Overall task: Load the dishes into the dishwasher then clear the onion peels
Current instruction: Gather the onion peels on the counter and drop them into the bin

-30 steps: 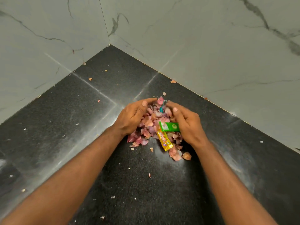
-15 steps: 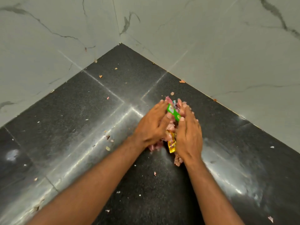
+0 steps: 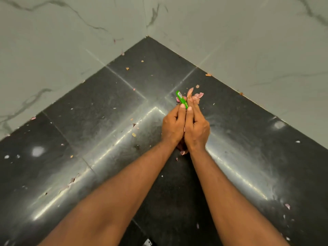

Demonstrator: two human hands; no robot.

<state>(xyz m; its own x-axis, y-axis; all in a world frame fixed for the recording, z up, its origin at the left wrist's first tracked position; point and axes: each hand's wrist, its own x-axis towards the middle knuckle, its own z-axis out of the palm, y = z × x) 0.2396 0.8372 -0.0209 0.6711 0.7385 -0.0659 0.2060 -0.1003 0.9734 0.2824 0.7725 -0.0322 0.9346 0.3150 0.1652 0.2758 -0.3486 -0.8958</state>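
Most of the onion peels point(image 3: 198, 96) are hidden between the left hand point(image 3: 173, 127) and right hand point(image 3: 196, 129), which are clasped around them above the black countertop point(image 3: 99, 110). A green wrapper point(image 3: 181, 99) is pinched alongside. Stray flakes are scattered on the countertop.

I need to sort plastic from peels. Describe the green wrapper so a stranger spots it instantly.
On the black granite counter, near the marble wall corner, the left hand and right hand press together around pink onion peels. The green wrapper sticks up above the thumbs, the only bright green thing there.
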